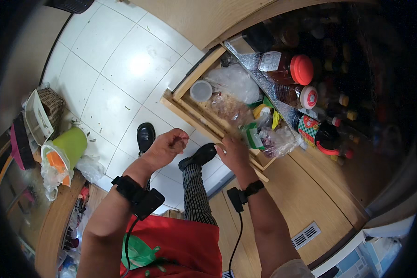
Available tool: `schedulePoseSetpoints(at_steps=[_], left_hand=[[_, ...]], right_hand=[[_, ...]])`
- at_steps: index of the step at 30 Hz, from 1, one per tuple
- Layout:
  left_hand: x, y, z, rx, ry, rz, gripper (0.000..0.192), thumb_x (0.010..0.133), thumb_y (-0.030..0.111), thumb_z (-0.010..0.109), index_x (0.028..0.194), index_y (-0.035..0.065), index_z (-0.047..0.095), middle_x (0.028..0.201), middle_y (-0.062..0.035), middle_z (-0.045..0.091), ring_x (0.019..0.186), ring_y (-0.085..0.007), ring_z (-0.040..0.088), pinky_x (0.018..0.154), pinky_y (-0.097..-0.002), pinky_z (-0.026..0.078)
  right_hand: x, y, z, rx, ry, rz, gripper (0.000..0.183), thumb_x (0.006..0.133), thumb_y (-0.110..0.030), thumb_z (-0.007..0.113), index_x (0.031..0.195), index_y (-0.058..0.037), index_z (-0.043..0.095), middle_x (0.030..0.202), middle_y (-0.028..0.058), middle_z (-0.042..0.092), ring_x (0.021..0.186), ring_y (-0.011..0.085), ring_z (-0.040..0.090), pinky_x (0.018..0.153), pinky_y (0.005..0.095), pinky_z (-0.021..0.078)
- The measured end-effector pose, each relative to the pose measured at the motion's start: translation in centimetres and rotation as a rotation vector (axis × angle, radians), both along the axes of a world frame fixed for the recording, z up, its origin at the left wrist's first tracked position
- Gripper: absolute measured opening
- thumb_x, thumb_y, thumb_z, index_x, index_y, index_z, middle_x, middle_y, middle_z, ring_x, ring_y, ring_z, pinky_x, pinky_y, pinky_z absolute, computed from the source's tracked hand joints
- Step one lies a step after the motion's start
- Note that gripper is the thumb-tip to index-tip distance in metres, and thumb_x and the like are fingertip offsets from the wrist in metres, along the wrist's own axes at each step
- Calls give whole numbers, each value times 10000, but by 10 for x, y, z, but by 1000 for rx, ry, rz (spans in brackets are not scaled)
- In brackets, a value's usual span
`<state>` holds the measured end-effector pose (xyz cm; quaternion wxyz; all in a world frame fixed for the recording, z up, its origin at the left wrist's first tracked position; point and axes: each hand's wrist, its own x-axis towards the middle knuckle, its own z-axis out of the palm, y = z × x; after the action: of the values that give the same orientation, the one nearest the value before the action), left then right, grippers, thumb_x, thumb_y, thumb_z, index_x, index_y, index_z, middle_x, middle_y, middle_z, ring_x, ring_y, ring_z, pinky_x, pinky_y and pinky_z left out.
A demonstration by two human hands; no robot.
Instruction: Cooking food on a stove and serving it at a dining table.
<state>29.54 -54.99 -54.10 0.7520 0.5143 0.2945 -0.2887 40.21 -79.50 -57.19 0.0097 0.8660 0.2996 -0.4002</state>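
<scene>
My right hand [232, 152] rests on the front edge of an open wooden drawer [194, 120], its fingers curled over the rim. My left hand [168, 145] hovers over the tiled floor, left of the drawer front, fingers loosely curled; whether anything small is in it cannot be made out. The drawer holds a round translucent plastic container [201, 91], clear plastic bags [233, 81], a green and white packet [254, 135], a yellow packet [276, 120] and a clear bag with purplish contents [276, 140].
Jars with red lids [301, 69] and a dark sauce bottle [328, 136] fill the shelf at right. At left are a lime green bin [71, 141] with a plastic bag, a wicker basket [52, 104] and a white tray [38, 118]. Small scraps lie on the floor tiles [114, 90].
</scene>
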Motion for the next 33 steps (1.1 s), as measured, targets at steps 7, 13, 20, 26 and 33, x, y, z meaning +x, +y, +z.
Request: schedulePoseSetpoints(at_steps=[7,13,20,26,33], left_hand=[[23,-2,-3,73,-28,-45,189,916,72,439,1087,20,501,887,-36,545,796,-113,530,703,-256,454],[34,-5,-7,65,20,-73,200,927,96,452,1116,39,482,898,-20,538,778,-107,532,679,-247,442],[28,-14,-6,35,57,-18,215,937,138,457,1134,58,487,894,-13,547,783,-99,534,667,-240,436],[44,-33,-11,68,-22,-3,304,925,181,494,1205,76,437,946,-14,543,798,-101,534,673,-243,438],[69,-67,-10,14,-39,186,586,905,330,543,1371,152,236,1122,-55,490,990,-152,498,710,-284,450]], right_hand=[[68,39,-6,351,-401,-272,615,781,-273,657,1286,-48,388,1126,206,522,1042,421,478,875,471,400],[107,42,-59,67,-723,-120,540,762,-169,664,1252,-110,446,1164,179,522,1029,386,502,867,430,414],[97,16,-28,888,54,-1061,156,901,-78,460,1028,-10,520,928,38,562,846,119,483,798,260,413],[72,10,30,1079,126,-1501,312,942,-121,428,1247,-58,408,1108,69,534,975,158,502,878,297,415],[64,-17,43,1165,353,-1627,372,944,-172,448,1295,-75,372,1222,105,501,1096,230,500,935,384,428]])
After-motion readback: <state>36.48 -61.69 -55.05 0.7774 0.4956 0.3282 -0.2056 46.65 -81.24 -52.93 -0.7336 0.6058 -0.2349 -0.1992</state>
